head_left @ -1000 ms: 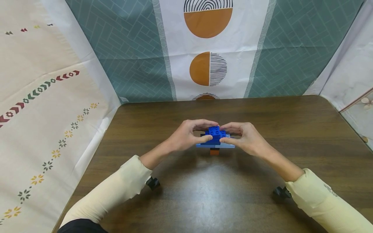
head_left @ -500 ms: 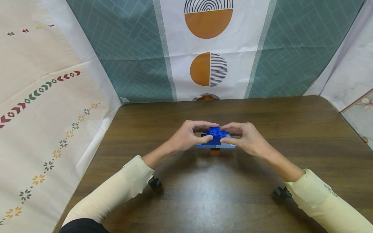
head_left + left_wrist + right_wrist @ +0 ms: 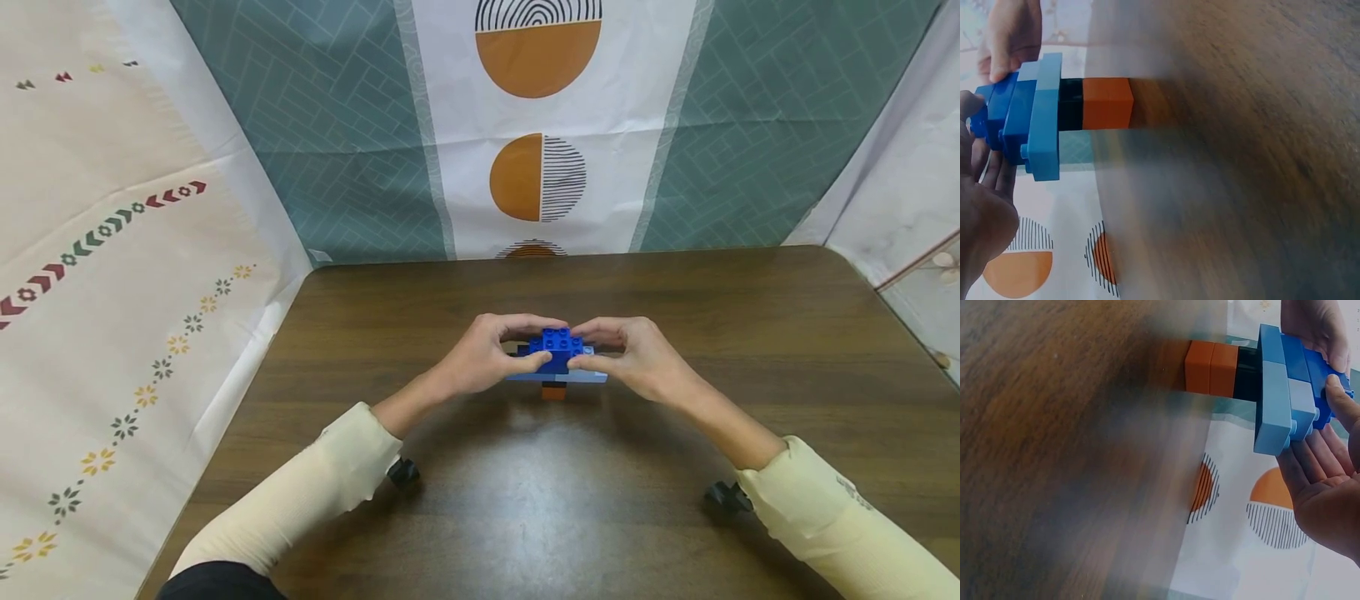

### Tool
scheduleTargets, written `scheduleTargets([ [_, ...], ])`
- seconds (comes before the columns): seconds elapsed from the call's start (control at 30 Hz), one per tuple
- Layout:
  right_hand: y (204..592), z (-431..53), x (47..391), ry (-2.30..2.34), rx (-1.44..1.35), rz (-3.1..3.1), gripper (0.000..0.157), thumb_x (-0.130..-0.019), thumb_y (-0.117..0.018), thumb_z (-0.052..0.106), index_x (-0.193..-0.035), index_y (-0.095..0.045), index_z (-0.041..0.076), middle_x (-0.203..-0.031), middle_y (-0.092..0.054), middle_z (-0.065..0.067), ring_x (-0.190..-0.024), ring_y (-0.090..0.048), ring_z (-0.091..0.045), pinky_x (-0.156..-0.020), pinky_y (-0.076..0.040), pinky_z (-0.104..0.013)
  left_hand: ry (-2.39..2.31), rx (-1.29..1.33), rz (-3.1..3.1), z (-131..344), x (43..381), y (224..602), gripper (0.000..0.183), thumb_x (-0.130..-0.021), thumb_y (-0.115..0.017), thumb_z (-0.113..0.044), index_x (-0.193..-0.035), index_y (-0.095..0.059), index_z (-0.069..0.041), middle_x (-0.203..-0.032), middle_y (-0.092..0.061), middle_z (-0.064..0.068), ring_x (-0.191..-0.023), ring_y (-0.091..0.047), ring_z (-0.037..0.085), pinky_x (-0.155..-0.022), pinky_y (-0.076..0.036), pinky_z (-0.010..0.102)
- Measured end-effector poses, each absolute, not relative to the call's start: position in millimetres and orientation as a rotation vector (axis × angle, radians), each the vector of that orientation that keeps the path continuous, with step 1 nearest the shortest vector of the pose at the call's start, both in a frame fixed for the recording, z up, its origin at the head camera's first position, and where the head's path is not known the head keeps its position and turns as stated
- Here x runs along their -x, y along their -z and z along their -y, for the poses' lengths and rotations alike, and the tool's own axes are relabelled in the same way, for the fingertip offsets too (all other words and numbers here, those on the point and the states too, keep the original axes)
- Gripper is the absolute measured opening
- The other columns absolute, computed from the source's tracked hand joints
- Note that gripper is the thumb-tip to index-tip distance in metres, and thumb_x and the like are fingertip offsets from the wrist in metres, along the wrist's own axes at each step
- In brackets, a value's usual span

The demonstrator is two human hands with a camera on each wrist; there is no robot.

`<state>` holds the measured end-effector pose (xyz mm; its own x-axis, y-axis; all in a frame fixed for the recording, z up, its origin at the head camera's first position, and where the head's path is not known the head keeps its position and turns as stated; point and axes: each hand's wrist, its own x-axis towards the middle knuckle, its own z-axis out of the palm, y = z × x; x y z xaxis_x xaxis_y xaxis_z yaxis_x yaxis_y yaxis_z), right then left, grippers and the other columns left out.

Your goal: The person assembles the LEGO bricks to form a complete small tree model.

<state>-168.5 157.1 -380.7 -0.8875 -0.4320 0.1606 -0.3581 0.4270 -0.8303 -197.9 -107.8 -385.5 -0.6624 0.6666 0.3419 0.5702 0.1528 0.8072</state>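
A model of stacked toy building bricks stands upright on the table. Its base is an orange brick stack (image 3: 553, 392) with a black brick (image 3: 1071, 103) above it. Wide light blue bricks (image 3: 1271, 406) lie across that, and darker blue bricks (image 3: 1020, 115) rise in narrowing steps on top. My left hand (image 3: 486, 357) pinches the studded blue brick (image 3: 557, 343) at the top between thumb and fingers. From the other side, my right hand (image 3: 637, 358) grips the upper blue bricks, thumb in front and fingers behind. The fingertips behind the model are partly hidden in the head view.
The brown wooden table (image 3: 450, 517) extends around the model. Patterned cloth (image 3: 352, 125) hangs behind its far edge, and a cream cloth (image 3: 112, 275) hangs along the left side. A black wrist device (image 3: 403, 472) sits below the left cuff.
My left hand has shifted slightly right and down, and the top blue brick sits slightly lower in the head view. The right hand has hardly moved, and both grips stay on the model.
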Motion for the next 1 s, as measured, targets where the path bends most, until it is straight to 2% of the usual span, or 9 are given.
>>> scheduleTargets([
  [0.2, 380.2, -156.8, 168.4, 1.454, 0.729, -2.605, 0.041, -0.091, -0.087, 0.019, -0.126, -0.075, 0.002, -0.120, -0.077, -0.014, -0.113, -0.074, -0.034, -0.097, -0.059, -0.050, -1.512, -1.347, -2.363, 108.4, 198.8, 388.2, 0.043, -0.097, -0.079, -0.007, -0.139, -0.069, -0.006, -0.130, -0.074, 0.009, -0.117, -0.072, 0.013, -0.100, -0.059, 0.043],
  [0.6, 381.6, -157.8, 167.8, 1.458, 0.740, -2.590, 0.039, -0.093, -0.085, 0.019, -0.126, -0.075, 0.001, -0.119, -0.077, -0.014, -0.112, -0.074, -0.033, -0.099, -0.058, -0.052, -1.451, -1.408, -2.425, 109.1, 198.5, 390.2, 0.047, -0.096, -0.081, -0.009, -0.141, -0.068, -0.006, -0.133, -0.073, 0.011, -0.122, -0.070, 0.016, -0.100, -0.059, 0.038],
  [0.83, 385.8, -159.2, 169.6, 1.445, 0.732, -2.585, 0.040, -0.093, -0.085, 0.020, -0.128, -0.074, 0.003, -0.121, -0.077, -0.012, -0.114, -0.074, -0.032, -0.098, -0.059, -0.047, -1.462, -1.376, -2.435, 108.4, 197.5, 391.8, 0.047, -0.096, -0.082, -0.011, -0.140, -0.067, -0.005, -0.133, -0.073, 0.010, -0.122, -0.070, 0.013, -0.101, -0.058, 0.038],
  [1.0, 388.0, -160.6, 172.0, 1.423, 0.758, -2.571, 0.042, -0.094, -0.085, 0.020, -0.130, -0.073, 0.000, -0.124, -0.075, -0.016, -0.116, -0.073, -0.035, -0.099, -0.058, -0.050, -1.318, -1.324, -2.540, 110.9, 195.2, 394.7, 0.052, -0.095, -0.083, -0.018, -0.142, -0.065, -0.004, -0.133, -0.072, 0.012, -0.120, -0.072, 0.020, -0.100, -0.058, 0.034],
])
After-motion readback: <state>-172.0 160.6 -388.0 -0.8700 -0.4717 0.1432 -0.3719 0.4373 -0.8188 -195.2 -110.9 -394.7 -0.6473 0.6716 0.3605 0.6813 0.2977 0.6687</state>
